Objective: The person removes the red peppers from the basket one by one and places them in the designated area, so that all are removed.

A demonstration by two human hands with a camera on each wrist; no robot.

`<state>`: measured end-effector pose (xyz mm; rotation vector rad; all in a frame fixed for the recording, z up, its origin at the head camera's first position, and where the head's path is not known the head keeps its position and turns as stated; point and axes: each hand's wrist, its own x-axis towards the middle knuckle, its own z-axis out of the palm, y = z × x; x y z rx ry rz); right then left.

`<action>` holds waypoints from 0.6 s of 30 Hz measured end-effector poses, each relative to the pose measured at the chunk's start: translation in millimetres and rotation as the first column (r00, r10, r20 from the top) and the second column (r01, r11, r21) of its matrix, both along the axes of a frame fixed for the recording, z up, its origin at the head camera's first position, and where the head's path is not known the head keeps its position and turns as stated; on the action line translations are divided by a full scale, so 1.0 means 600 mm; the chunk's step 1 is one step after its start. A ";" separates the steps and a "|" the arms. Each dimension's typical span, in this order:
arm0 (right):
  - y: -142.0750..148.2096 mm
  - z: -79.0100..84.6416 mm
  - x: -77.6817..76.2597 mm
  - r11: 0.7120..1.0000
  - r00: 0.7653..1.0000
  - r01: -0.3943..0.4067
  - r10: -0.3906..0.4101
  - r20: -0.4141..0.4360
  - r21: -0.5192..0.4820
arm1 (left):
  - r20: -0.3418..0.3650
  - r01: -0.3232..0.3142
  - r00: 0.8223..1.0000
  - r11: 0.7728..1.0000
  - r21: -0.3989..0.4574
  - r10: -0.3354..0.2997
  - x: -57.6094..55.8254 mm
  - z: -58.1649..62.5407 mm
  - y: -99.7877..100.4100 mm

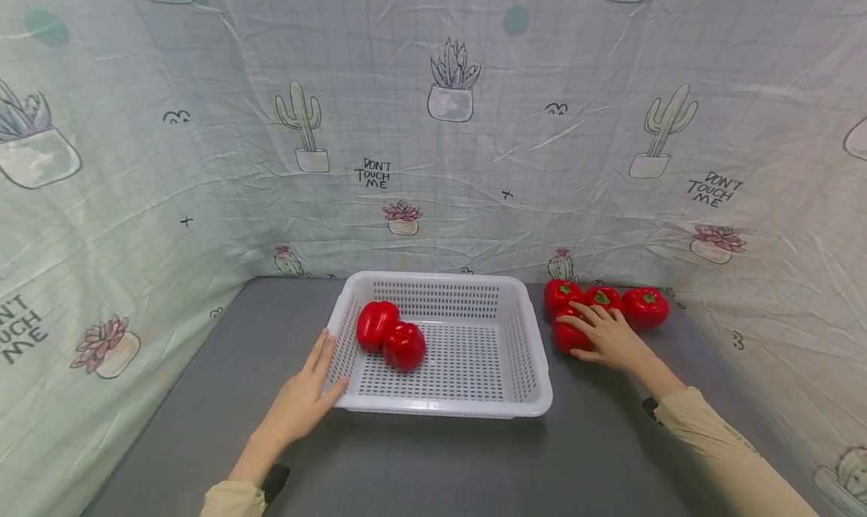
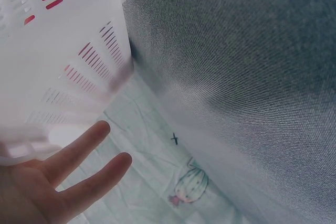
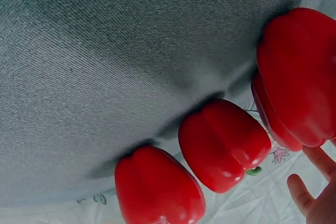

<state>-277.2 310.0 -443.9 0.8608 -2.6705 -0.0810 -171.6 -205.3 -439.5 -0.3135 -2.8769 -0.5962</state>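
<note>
Six red peppers by my count, all in the one spread. Two peppers (image 1: 405,346) sit in the left half of the one white basket (image 1: 433,406), touching each other, mid-frame on the grey table (image 1: 433,460). The other four are right of centre on the table: three peppers (image 1: 646,308) in a row by the sheet (image 1: 379,65), plus one near pepper (image 1: 566,338) in front of the row's left end.

Two hands here. Left hand (image 1: 298,398) is at the basket's left side, lower left of the frame, fingers straight and spread. Right hand (image 1: 609,338) is over the near pepper, fingers spread and touching it, can't tell how firmly. Sheet says DON'T TOUCH ME three times lol.
</note>
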 end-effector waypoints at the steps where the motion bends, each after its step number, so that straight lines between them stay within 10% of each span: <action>1: 0.001 -0.001 0.000 1.000 1.000 0.001 -0.001 -0.004 -0.001 | 0.001 0.000 1.000 1.000 0.000 0.000 0.000 0.000 0.000; 18: 0.001 0.003 0.002 1.000 0.997 0.017 -0.018 -0.076 -0.009 | 0.000 -0.005 1.000 1.000 0.006 0.005 0.001 0.000 0.001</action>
